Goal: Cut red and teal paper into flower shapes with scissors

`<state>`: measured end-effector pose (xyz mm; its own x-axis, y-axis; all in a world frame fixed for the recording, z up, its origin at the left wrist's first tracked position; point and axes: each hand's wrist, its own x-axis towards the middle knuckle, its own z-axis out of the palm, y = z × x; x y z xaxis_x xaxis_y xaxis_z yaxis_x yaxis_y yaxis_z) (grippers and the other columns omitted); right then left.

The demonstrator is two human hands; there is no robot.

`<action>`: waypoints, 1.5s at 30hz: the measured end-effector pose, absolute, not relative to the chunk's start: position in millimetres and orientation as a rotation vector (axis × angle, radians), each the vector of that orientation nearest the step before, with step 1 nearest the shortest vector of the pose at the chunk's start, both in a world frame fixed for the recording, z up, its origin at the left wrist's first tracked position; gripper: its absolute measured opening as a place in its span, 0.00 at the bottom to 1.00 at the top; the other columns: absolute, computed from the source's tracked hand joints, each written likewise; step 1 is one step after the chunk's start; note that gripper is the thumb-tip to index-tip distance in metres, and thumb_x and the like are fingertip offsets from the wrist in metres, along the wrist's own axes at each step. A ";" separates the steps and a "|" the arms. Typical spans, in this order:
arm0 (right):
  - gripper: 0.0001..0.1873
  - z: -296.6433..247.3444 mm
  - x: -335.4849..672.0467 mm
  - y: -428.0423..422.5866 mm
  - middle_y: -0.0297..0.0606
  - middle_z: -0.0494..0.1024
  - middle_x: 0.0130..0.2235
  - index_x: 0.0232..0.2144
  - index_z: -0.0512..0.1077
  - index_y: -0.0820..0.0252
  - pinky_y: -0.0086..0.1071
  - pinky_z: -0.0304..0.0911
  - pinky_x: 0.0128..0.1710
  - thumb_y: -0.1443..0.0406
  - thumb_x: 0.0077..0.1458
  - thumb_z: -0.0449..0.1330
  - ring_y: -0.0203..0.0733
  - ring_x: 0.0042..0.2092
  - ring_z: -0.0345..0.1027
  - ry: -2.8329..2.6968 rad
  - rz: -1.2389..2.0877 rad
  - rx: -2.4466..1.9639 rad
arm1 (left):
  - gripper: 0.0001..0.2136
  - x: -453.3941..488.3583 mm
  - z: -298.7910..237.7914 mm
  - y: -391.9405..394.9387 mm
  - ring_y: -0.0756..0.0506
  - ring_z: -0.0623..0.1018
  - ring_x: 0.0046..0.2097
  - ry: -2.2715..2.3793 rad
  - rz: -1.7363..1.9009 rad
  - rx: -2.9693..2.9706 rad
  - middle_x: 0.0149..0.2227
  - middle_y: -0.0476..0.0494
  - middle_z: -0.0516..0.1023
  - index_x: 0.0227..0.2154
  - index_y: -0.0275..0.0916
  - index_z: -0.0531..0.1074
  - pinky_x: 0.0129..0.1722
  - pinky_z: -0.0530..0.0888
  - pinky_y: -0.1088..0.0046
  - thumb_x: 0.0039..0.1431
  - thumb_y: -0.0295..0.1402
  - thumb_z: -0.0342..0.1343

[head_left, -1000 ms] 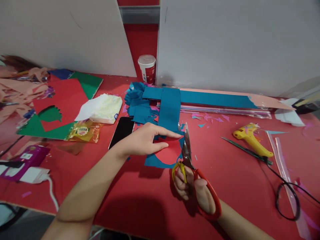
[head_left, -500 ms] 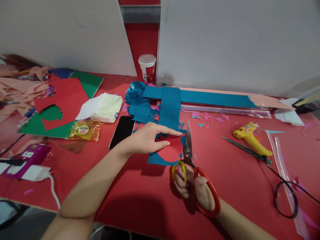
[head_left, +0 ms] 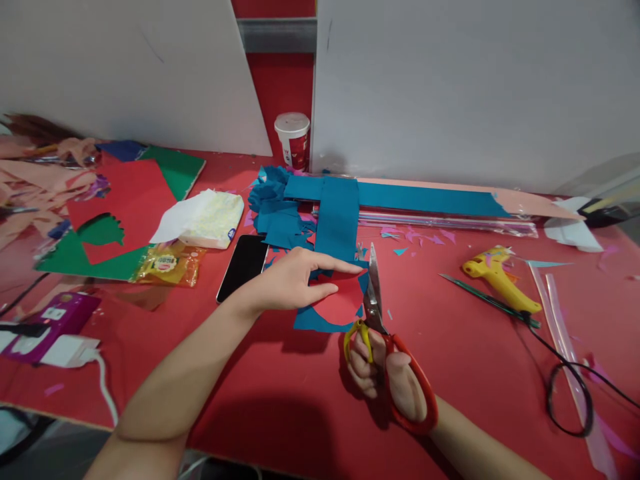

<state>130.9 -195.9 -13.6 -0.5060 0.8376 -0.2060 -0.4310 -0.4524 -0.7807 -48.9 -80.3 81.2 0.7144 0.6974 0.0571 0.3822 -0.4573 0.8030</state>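
My left hand (head_left: 295,283) holds a rounded red paper piece (head_left: 340,307) against a sheet of blue paper (head_left: 315,321), its thumb and index finger lying over the red piece. The blue sheet shows as a border around the red. With my right hand (head_left: 380,373) I grip a pair of scissors (head_left: 374,300) by their handles, one yellow and one red. The blades point away from me, partly apart, at the right edge of the blue sheet. The lower fingers of my left hand are hidden.
A black phone (head_left: 243,268) lies left of the papers. Blue paper strips (head_left: 337,217) and a lidded cup (head_left: 293,140) stand behind. To the right are a yellow glue gun (head_left: 500,280) with its cord and a green pointed tool (head_left: 483,297). A purple power strip (head_left: 60,320) is at left.
The scissor blades have come slightly closer together at the blue sheet's right edge. My left hand keeps its hold on the papers. The whole view has shifted a little.
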 end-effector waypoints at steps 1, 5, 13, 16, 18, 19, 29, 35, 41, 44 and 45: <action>0.34 -14.2 130.7 -196.0 0.24 0.47 0.21 0.23 0.50 0.57 0.22 0.35 0.15 0.34 0.37 0.48 0.26 0.19 0.37 -0.856 2.021 -0.755 | 0.19 -49.1 81.6 -80.5 0.50 0.76 0.46 0.819 0.485 2.097 0.46 0.48 0.76 0.47 0.39 0.71 0.45 0.69 0.80 0.51 0.22 0.50; 0.34 -14.5 130.6 -195.4 0.24 0.47 0.21 0.23 0.50 0.57 0.22 0.35 0.15 0.34 0.35 0.49 0.25 0.19 0.36 -0.845 2.037 -0.754 | 0.20 -49.3 81.8 -80.5 0.50 0.76 0.45 0.824 0.482 2.104 0.46 0.48 0.76 0.47 0.39 0.71 0.45 0.70 0.80 0.51 0.21 0.50; 0.32 -11.8 132.6 -194.0 0.23 0.49 0.20 0.24 0.52 0.57 0.20 0.37 0.14 0.35 0.39 0.49 0.24 0.18 0.37 -0.879 2.041 -0.750 | 0.20 -51.0 81.4 -76.2 0.50 0.76 0.46 0.852 0.432 2.083 0.46 0.48 0.76 0.47 0.39 0.71 0.43 0.70 0.81 0.50 0.22 0.51; 0.32 -10.3 133.2 -193.4 0.23 0.50 0.20 0.24 0.52 0.57 0.20 0.36 0.14 0.35 0.40 0.48 0.24 0.17 0.37 -0.884 2.052 -0.762 | 0.20 -52.1 81.6 -74.4 0.49 0.76 0.45 0.864 0.415 2.061 0.46 0.48 0.76 0.47 0.39 0.71 0.45 0.70 0.79 0.50 0.21 0.51; 0.32 -10.4 133.8 -193.0 0.23 0.50 0.20 0.24 0.52 0.57 0.20 0.37 0.14 0.35 0.40 0.48 0.24 0.17 0.37 -0.885 2.059 -0.766 | 0.20 -52.8 81.5 -73.5 0.49 0.76 0.46 0.858 0.408 2.053 0.47 0.47 0.76 0.46 0.39 0.71 0.46 0.69 0.78 0.49 0.20 0.51; 0.32 -10.9 134.2 -192.9 0.23 0.50 0.20 0.25 0.52 0.57 0.20 0.37 0.14 0.35 0.40 0.47 0.24 0.18 0.37 -0.889 2.062 -0.763 | 0.20 -53.2 81.3 -73.0 0.49 0.75 0.47 0.851 0.405 2.050 0.47 0.47 0.76 0.46 0.38 0.71 0.46 0.69 0.79 0.49 0.20 0.51; 0.31 -11.6 135.8 -193.3 0.23 0.51 0.20 0.25 0.53 0.58 0.20 0.38 0.14 0.36 0.43 0.46 0.24 0.17 0.39 -0.945 2.049 -0.771 | 0.20 -58.0 78.5 -68.7 0.50 0.75 0.48 0.748 0.440 2.049 0.47 0.47 0.75 0.46 0.36 0.71 0.45 0.69 0.82 0.48 0.19 0.50; 0.31 -12.6 137.4 -193.6 0.23 0.50 0.20 0.25 0.53 0.57 0.19 0.39 0.13 0.35 0.42 0.45 0.24 0.17 0.38 -0.950 2.059 -0.804 | 0.20 -60.5 78.8 -67.2 0.49 0.75 0.48 0.779 0.401 2.044 0.48 0.47 0.75 0.46 0.39 0.71 0.44 0.69 0.80 0.49 0.20 0.51; 0.33 -10.0 134.7 -189.7 0.21 0.49 0.15 0.22 0.52 0.57 0.18 0.38 0.09 0.33 0.40 0.43 0.24 0.14 0.36 -0.819 2.179 -0.792 | 0.21 -63.5 78.9 -65.1 0.50 0.74 0.48 0.774 0.359 2.036 0.48 0.48 0.75 0.47 0.40 0.71 0.44 0.69 0.80 0.49 0.21 0.51; 0.33 -7.9 133.2 -186.3 0.21 0.51 0.13 0.21 0.53 0.57 0.19 0.42 0.07 0.34 0.43 0.41 0.25 0.11 0.39 -0.729 2.166 -0.802 | 0.21 -62.8 78.3 -64.5 0.49 0.74 0.49 0.774 0.353 2.018 0.49 0.47 0.75 0.47 0.39 0.71 0.46 0.68 0.79 0.49 0.21 0.50; 0.33 -7.7 132.9 -185.1 0.21 0.51 0.13 0.21 0.54 0.57 0.19 0.43 0.07 0.34 0.43 0.40 0.25 0.11 0.40 -0.717 2.151 -0.812 | 0.21 -62.4 77.8 -64.3 0.49 0.74 0.49 0.770 0.351 2.015 0.49 0.47 0.74 0.47 0.39 0.71 0.47 0.68 0.79 0.49 0.21 0.50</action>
